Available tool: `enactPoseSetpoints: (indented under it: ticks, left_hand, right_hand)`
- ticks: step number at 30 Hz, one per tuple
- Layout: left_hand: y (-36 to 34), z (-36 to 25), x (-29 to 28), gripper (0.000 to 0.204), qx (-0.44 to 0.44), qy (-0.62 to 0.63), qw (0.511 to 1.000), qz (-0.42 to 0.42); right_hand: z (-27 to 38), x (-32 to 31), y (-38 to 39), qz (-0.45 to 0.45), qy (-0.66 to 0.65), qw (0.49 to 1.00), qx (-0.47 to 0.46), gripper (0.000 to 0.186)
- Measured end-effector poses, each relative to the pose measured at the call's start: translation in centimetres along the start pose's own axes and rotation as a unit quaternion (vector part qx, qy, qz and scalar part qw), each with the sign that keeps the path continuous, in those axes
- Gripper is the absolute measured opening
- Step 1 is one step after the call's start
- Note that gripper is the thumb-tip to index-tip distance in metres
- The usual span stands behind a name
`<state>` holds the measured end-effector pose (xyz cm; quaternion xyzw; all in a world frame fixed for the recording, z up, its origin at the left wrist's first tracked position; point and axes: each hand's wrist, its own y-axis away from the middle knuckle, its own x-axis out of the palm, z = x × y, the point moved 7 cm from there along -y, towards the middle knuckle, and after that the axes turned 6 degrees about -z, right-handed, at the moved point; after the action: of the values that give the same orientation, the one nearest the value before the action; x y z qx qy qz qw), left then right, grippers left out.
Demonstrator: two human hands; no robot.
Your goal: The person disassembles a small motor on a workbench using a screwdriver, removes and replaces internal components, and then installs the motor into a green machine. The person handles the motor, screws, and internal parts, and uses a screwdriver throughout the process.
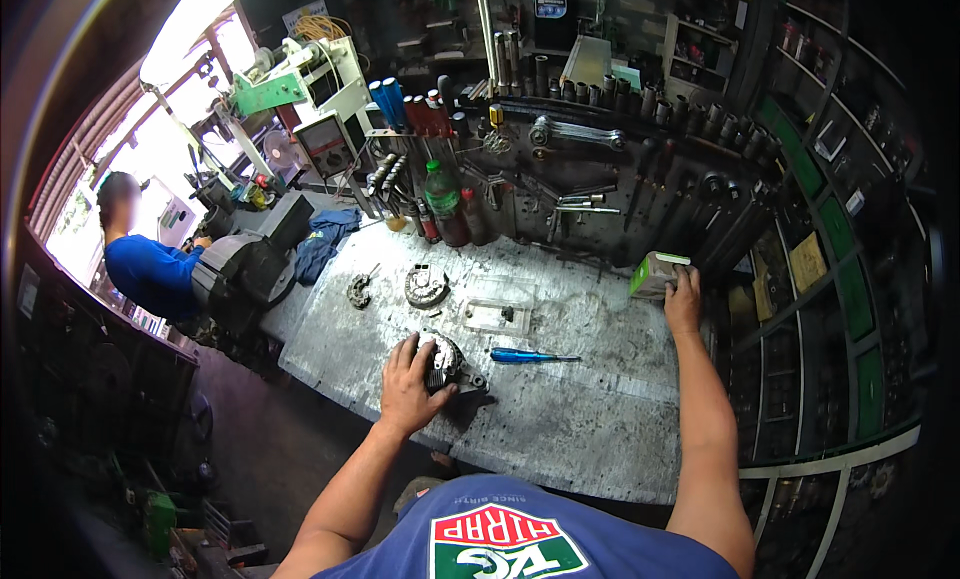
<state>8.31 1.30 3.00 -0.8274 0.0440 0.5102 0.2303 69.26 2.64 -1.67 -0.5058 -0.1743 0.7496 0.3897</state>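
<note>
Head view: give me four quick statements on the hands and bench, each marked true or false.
1. The left hand touches a round metal part. True.
2. The blue-handled screwdriver lies on the workbench. True.
3. The right hand is on the screwdriver. False: it is on a green-and-brown box.
4. The green-capped bottle lies on its side. False: it stands upright.

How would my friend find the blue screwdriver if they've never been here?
Look at the big grey metal workbench, then find the person's left hand on a round metal part. Just to the right of that part lies the screwdriver, handle pointing left. Its bright blue handle and thin straight shaft set it apart from the round metal part.
</note>
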Motion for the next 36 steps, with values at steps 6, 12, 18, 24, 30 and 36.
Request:
enactPoseSetpoints:
  ticks: [6,12,18,24,30,36]
  left_hand:
    - [-0.4,-0.4,-0.8,0.095,0.000,0.013,1.000,0.021]
    - [-6.9,2.2,-2.1,0.072,-0.115,0.210,0.971,-0.007]
    - [-25.9,1.6,-0.3,0.049,-0.053,0.300,0.952,-0.032]
    - [-35.4,1.5,1.7,0.061,-0.043,0.280,0.955,-0.090]
    - [-40.1,3.9,6.9,0.056,-0.104,0.302,0.946,-0.048]
    - [-41.8,5.0,8.5,0.055,-0.134,0.331,0.934,-0.036]
  right_hand:
    - [1.8,-2.7,0.6,-0.015,0.009,0.999,0.036,0.053]
    - [5.4,-7.3,6.6,-0.094,0.008,0.992,0.082,0.049]
    - [12.5,-9.9,20.7,-0.029,0.033,0.984,0.175,0.044]
    - [19.1,-11.7,34.2,-0.018,-0.015,0.943,0.333,0.036]
    - [24.7,-13.6,38.2,-0.023,0.054,0.949,0.309,0.033]
    - [25.9,-13.1,34.2,-0.016,0.039,0.963,0.265,0.028]
